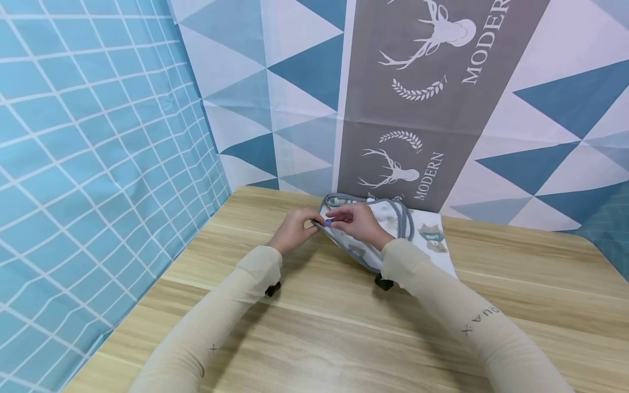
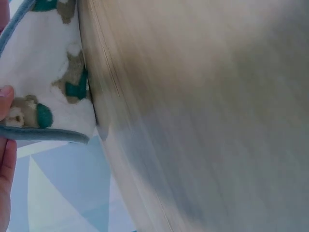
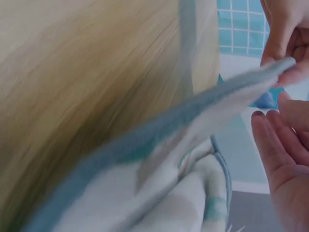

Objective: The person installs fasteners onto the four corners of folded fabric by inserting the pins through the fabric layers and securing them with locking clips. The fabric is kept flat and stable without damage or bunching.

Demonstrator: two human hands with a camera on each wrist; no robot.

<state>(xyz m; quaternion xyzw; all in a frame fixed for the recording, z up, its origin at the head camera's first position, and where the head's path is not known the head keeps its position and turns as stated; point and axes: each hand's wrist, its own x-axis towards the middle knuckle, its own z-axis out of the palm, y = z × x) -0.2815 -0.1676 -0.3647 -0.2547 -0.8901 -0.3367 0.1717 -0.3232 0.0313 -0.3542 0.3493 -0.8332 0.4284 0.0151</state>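
Observation:
A white blanket (image 1: pixel 354 245) with a bear print and grey-blue edging lies partly folded at the back of the table. My left hand (image 1: pixel 294 229) pinches the blanket's left corner between thumb and fingers, lifting its edge; the right wrist view shows this grip too. Close beside it, my right hand (image 1: pixel 361 222) has its thumb and fingertips about a small blue object (image 1: pixel 328 222). In the right wrist view the blue object (image 3: pixel 264 100) shows at the fingertips, just below the bound edge; its kind is unclear. The left wrist view catches only part of the left fingers (image 2: pixel 6 104).
The wood-grain table (image 1: pixel 304 338) ends against a patterned wall covering (image 1: pixel 304 109) behind the blanket. A blue gridded sheet (image 1: pixel 98 164) runs along the left side. Dark wrist devices (image 1: pixel 383 281) show below the sleeves.

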